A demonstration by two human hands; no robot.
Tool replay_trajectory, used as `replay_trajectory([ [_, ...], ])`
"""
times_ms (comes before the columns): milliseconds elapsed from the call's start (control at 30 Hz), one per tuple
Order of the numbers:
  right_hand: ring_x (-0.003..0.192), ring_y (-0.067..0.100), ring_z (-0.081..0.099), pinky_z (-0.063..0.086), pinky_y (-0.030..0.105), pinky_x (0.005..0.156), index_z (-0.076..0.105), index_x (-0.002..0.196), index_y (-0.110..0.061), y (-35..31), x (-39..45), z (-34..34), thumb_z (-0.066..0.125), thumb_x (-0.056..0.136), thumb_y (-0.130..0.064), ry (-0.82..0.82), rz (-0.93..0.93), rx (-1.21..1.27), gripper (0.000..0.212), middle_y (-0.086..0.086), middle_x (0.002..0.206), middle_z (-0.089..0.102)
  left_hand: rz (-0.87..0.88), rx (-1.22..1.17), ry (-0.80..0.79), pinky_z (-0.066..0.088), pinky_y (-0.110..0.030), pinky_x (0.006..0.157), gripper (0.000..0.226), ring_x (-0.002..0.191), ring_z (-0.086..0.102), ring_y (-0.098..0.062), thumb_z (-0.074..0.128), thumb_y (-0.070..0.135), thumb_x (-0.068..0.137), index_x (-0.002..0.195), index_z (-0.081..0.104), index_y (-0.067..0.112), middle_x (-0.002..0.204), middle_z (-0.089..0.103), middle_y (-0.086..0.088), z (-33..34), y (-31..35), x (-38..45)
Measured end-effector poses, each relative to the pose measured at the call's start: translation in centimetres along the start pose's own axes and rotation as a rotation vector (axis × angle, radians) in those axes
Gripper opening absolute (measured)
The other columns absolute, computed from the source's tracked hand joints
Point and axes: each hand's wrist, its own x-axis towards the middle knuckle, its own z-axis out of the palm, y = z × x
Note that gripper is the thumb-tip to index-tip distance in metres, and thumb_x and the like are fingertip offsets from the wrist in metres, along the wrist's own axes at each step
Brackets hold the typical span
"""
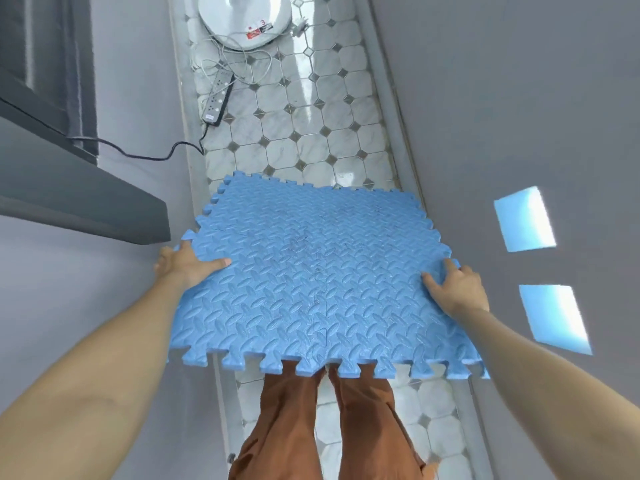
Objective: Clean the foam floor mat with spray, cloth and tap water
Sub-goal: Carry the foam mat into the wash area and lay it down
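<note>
I held the blue foam mat (pixel 318 282) flat in front of me above the tiled floor (pixel 311 133), my left hand (pixel 188 263) gripping its left edge, my right hand (pixel 457 285) gripping its right edge, thumbs on top.

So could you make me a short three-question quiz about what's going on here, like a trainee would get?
1. True or false: both hands hold the blue foam mat by opposite edges.
2. What lies on the tiled floor beyond the mat? A) power strip B) bucket C) broom
3. Fill in: the mat's edges are shaped like ____ teeth.

Key:
1. True: left hand and right hand each grip a side.
2. A, the power strip.
3. Interlocking puzzle.
</note>
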Motion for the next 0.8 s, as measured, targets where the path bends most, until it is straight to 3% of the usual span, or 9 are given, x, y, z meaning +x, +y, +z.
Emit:
replay_trajectory([
  [533,0.124,0.037,0.045,0.043,0.044,0.099,0.048,0.137,-0.012,8.6,-22.7,0.0,0.044,0.091,-0.058,-0.125,0.353,0.211,0.065,0.02,0.131,0.051,0.275,0.434,-0.061,0.033,-0.047,0.111,0.111,0.142,0.031,-0.036,0.066,0.079,0.064,0.151,0.031,0.019,0.152,0.033,-0.019,-7.1,6.0,-11.8],
  [667,0.126,0.037,0.045,0.041,0.044,0.102,0.046,0.139,-0.012,11.9,-28.5,1.2,0.044,0.091,-0.058,-0.138,0.459,0.295,0.066,0.02,0.133,0.051,0.353,0.565,-0.129,0.037,-0.046,0.109,0.13,0.137,0.037,-0.037,0.062,0.091,0.045,0.149,0.036,0.016,0.151,0.036,-0.016,-5.9,9.0,-13.8],
  [800,0.129,0.037,0.044,0.04,0.043,0.102,0.044,0.141,-0.014,15.6,-34.1,3.3,0.043,0.091,-0.061,-0.141,0.58,0.388,0.069,0.018,0.137,0.05,0.492,0.649,-0.145,0.034,-0.043,0.111,0.118,0.14,0.033,-0.034,0.067,0.08,0.062,0.152,0.029,0.014,0.154,0.031,-0.017,-3.0,12.5,-18.4],
])
